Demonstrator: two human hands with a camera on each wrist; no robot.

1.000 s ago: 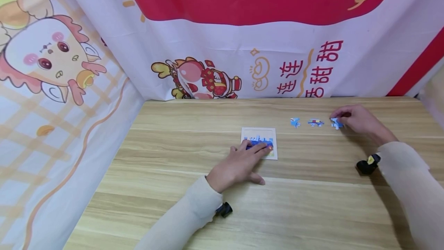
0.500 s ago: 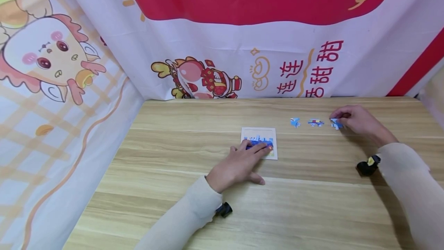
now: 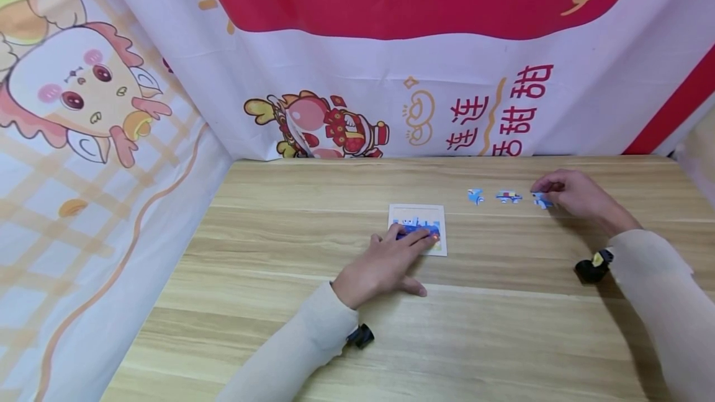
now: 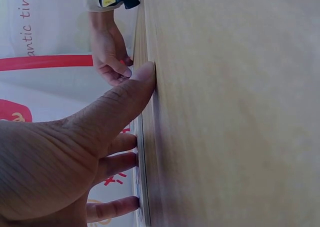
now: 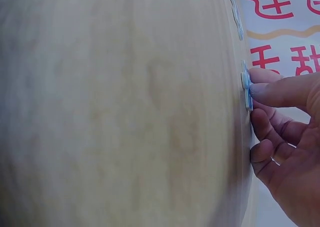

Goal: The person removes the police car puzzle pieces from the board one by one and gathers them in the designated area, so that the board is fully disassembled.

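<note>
In the head view a square jigsaw board [image 3: 416, 209] with a pale border and a blue picture lies mid-table. My left hand [image 3: 385, 265] rests on it with spread fingers, covering part of the picture; its thumb reaches past the board's near edge. Farther right, my right hand [image 3: 575, 194] pinches a light blue puzzle piece [image 3: 540, 201] between thumb and fingers. The right wrist view has the thumb [image 5: 280, 93] against this piece [image 5: 246, 89], close over the table. Two more loose pieces lie left of it: one with red and yellow [image 3: 508, 196], one pale blue [image 3: 475, 196].
The wood-grain table [image 3: 268, 228] runs back to a printed white and red curtain [image 3: 357, 67]. Another patterned cloth [image 3: 112, 203] hangs along the left side. A small black device sits at each sleeve cuff, such as the right one [image 3: 592, 267].
The puzzle piece at my right fingertips has shifted very slightly toward the near side. Both hands stay where they were, and the board and other pieces have not moved.
</note>
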